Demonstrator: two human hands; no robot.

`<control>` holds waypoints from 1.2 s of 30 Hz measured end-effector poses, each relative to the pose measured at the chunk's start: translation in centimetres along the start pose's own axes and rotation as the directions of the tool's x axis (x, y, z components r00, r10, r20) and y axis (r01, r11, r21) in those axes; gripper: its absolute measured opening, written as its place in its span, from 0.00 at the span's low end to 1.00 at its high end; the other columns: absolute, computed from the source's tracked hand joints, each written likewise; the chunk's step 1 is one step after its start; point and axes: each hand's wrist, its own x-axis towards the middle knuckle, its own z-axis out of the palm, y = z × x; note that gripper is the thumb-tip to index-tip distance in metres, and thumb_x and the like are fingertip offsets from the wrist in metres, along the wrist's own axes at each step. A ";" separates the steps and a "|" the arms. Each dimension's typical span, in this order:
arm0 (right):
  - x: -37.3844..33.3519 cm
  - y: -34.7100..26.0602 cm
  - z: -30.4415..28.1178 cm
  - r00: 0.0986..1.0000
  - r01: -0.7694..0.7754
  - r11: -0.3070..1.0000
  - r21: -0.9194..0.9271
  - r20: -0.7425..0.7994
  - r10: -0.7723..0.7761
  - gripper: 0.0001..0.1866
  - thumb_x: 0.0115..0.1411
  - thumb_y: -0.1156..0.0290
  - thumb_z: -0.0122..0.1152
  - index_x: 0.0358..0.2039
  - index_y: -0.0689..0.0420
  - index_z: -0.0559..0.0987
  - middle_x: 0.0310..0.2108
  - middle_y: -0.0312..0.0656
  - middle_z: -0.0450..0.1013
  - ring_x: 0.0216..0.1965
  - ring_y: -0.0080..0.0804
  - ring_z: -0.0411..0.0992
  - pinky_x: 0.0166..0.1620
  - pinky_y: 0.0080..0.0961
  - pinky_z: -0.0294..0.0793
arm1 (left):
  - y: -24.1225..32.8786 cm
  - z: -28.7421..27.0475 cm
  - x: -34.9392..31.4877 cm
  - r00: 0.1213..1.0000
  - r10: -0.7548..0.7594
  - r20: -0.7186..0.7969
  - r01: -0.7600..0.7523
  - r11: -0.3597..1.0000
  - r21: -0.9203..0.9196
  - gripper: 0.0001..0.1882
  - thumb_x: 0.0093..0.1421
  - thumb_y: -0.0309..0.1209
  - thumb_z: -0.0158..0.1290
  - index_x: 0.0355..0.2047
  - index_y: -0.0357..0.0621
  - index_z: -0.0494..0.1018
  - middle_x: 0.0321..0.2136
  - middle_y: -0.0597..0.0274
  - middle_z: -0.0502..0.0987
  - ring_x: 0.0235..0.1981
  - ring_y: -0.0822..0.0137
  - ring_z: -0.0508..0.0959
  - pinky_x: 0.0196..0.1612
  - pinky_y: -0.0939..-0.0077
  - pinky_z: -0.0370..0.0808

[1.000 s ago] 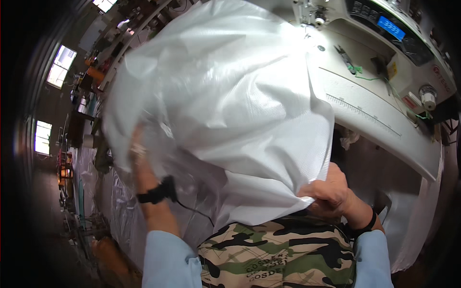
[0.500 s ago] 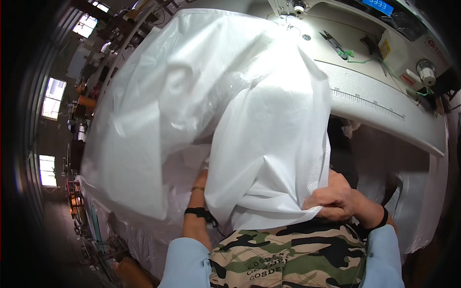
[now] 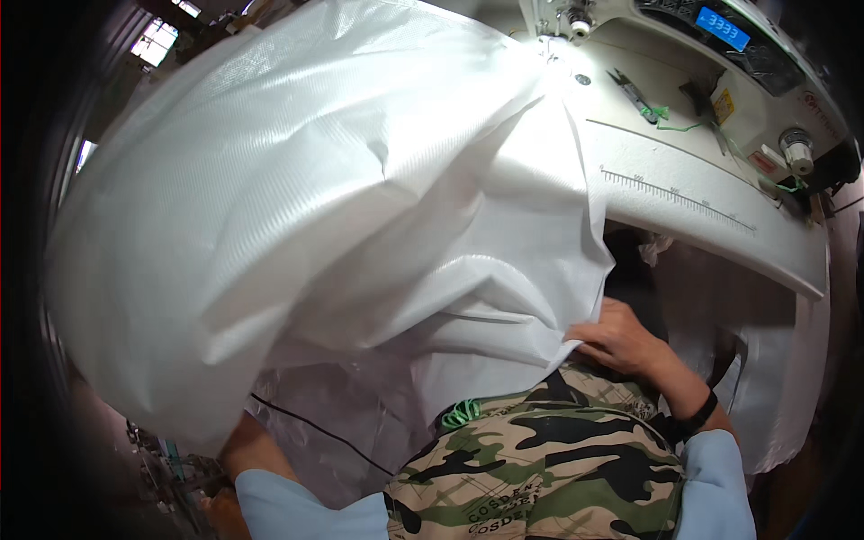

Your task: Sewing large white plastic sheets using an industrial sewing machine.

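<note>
A large white woven plastic sheet (image 3: pixel 360 207) spreads from the sewing machine's needle area (image 3: pixel 553 54) down to my lap, billowing high on the left. At its right edge my right hand (image 3: pixel 616 337) is closed, the sheet's border pinched between thumb and fingers. My left hand is hidden under the raised left part of the sheet; only its forearm (image 3: pixel 261 450) shows, so its fingers cannot be made out. Folds gather in the sheet in front of my camouflage apron (image 3: pixel 540 459).
Thread snips (image 3: pixel 635 96) with green thread lie on the machine bed right of the needle. A ruler scale (image 3: pixel 679 198) runs along the table's front edge. The machine head has a lit blue display (image 3: pixel 723 29) and a tension dial (image 3: pixel 796 150). A black cable (image 3: pixel 315 427) crosses lower left.
My left arm has swung out to the left, and the sheet's left part has lifted and ballooned outward. My right hand has moved slightly up, still gripping the edge. Green thread now shows on my lap.
</note>
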 end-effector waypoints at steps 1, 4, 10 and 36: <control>-0.4 0.8 1.1 0.989 -0.123 0.992 -0.009 0.084 0.124 0.07 0.58 0.65 0.63 0.35 0.53 0.81 0.28 0.48 0.76 0.33 0.50 0.75 0.39 0.43 0.74 | -0.2 0.5 0.0 1.000 0.000 0.019 0.000 1.000 0.010 0.17 0.66 0.43 0.50 0.40 0.43 0.80 0.36 0.50 0.82 0.38 0.47 0.82 0.42 0.58 0.77; -0.5 1.8 2.3 0.922 -0.366 0.927 0.078 0.163 0.350 0.11 0.64 0.60 0.59 0.39 0.51 0.82 0.27 0.52 0.77 0.31 0.52 0.76 0.38 0.43 0.75 | -0.6 2.1 -0.2 0.997 0.001 0.080 -0.004 0.999 0.036 0.18 0.66 0.44 0.50 0.40 0.42 0.80 0.36 0.50 0.83 0.37 0.47 0.82 0.42 0.58 0.77; 3.6 -3.9 -3.2 0.798 -0.269 0.906 -0.326 0.451 0.399 0.18 0.66 0.58 0.55 0.43 0.60 0.77 0.27 0.51 0.78 0.31 0.48 0.78 0.38 0.45 0.75 | -1.2 2.3 -0.3 0.990 -0.012 0.141 0.004 0.998 0.055 0.20 0.66 0.45 0.49 0.40 0.41 0.80 0.35 0.50 0.83 0.37 0.47 0.82 0.42 0.58 0.77; 20.3 0.7 -6.8 0.641 0.066 0.251 0.966 -0.234 0.731 0.21 0.70 0.72 0.45 0.60 0.69 0.63 0.52 0.44 0.66 0.49 0.42 0.77 0.41 0.27 0.78 | 16.0 -31.5 5.3 0.872 0.327 -0.365 -0.367 -0.058 -0.928 0.24 0.68 0.23 0.46 0.64 0.38 0.58 0.62 0.51 0.67 0.54 0.52 0.77 0.47 0.71 0.81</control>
